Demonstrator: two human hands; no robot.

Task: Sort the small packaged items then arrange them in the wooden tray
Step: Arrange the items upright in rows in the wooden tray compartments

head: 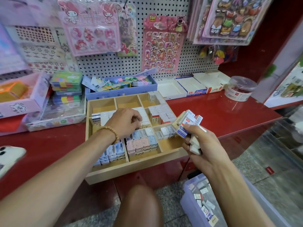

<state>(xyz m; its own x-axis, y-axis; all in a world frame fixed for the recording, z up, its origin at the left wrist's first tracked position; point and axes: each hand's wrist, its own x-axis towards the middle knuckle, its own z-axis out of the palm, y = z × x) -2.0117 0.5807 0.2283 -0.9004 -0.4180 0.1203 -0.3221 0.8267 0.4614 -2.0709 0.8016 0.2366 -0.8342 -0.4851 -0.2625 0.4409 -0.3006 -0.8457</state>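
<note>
desk: glossy red desk (221, 112) against a white pegboard (127, 63) hung with sticker sheets; "TOY" readable on one.
wooden tray (131, 167): on desk, front edge overhanging; compartments partly filled with small boxes.
left hand (126, 119): palm down in middle compartment, fingers curled onto the boxes there.
right hand (201, 143): above tray's right corner, fingers gripping a bunch of small packaged items (188, 123); "2B" legible.

Wooden tray (131, 167), light wood with divided compartments, resting on the red bench (221, 112) with its near edge overhanging. Compartments hold upright rows of small packaged items: white boxes (162, 112) at rear right, pastel pink and blue cases (141, 141) in front.
</note>
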